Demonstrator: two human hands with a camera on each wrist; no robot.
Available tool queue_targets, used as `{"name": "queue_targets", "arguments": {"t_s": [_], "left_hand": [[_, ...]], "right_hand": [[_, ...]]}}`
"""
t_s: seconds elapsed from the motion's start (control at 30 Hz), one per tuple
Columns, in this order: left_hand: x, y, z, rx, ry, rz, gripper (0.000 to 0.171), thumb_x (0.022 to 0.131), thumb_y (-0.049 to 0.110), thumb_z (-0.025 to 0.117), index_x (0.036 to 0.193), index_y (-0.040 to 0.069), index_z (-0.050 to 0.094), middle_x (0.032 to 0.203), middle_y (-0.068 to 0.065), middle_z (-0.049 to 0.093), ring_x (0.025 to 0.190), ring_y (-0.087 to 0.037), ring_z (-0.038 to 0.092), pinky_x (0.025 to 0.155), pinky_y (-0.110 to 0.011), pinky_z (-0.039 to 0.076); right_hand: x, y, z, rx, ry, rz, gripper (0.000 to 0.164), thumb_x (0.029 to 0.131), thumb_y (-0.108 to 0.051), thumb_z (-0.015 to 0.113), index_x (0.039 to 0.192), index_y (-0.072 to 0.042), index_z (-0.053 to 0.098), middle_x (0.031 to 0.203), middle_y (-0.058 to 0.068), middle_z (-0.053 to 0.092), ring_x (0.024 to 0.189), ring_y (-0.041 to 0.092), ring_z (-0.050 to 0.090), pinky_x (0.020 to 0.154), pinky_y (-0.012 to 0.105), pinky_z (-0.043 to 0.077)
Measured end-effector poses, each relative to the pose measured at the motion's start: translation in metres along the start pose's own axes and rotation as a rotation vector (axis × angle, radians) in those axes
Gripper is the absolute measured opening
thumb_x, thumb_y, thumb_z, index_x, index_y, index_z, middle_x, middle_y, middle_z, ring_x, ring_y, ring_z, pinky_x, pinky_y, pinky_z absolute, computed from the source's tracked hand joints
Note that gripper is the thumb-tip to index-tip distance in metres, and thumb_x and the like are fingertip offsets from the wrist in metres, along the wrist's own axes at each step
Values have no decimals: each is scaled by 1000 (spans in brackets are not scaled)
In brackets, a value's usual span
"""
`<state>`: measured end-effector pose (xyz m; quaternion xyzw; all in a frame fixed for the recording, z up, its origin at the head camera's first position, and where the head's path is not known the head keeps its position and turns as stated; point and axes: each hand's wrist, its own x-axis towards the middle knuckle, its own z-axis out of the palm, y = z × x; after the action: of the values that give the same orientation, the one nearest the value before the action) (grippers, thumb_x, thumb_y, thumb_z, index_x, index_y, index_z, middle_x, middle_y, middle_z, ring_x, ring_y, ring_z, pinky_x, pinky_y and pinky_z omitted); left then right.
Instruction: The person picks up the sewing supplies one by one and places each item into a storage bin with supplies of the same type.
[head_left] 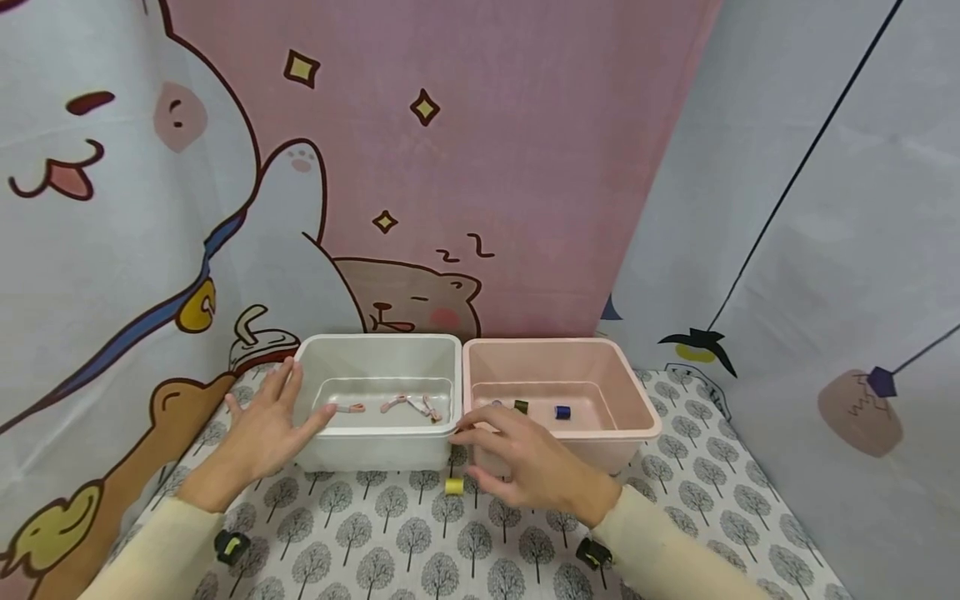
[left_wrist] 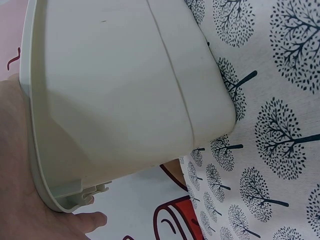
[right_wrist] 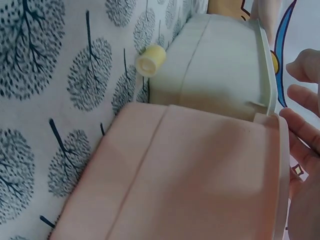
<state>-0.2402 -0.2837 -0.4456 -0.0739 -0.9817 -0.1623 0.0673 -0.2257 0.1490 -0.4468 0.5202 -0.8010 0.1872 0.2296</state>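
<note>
A white plastic bin [head_left: 375, 450] and a pink plastic bin [head_left: 630, 412] stand side by side. My left hand [head_left: 262, 429] rests at the left end of the white bin with its fingers spread, the thumb over the front rim. My right hand [head_left: 525, 458] is over the front rim of the pink bin, near where the bins meet, its fingers loosely bent and nothing between them. Small pinkish strips [head_left: 416, 406] lie in the white bin. In the pink bin are a blue thread spool [head_left: 562, 412] and a dark green spool [head_left: 521, 407], partly behind my right hand.
A yellow thread spool [head_left: 453, 487] lies on the tree-print cloth [head_left: 412, 542] in front of the gap between the bins. Behind the bins hangs a pink cartoon curtain [head_left: 540, 167], and a pale curtain [head_left: 825, 208] closes off the right side.
</note>
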Motion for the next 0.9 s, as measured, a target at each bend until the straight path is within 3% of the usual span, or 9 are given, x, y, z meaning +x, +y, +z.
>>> {"name": "queue_targets", "arguments": {"t_s": [0.53,0.9], "left_hand": [[1,0,1,-18,3,4,112,115,76,50,183,-7,16,194,-33,8,177,-66,14,119,-106,-7],[1,-1,-1,-16,2,5,112,115,75,49,183,-7,15,193,-34,8,177,-65,13,118,-107,-6]], "right_hand": [[-14,-17,7,-49,4,-30,58,100,-29,89,154,-20,72,158,8,72,148,24,68,128,50,59],[-22,-26,19,-74,24,-174,71,95,-27,93,161,-18,68,163,6,68,149,23,70,129,43,58]]}}
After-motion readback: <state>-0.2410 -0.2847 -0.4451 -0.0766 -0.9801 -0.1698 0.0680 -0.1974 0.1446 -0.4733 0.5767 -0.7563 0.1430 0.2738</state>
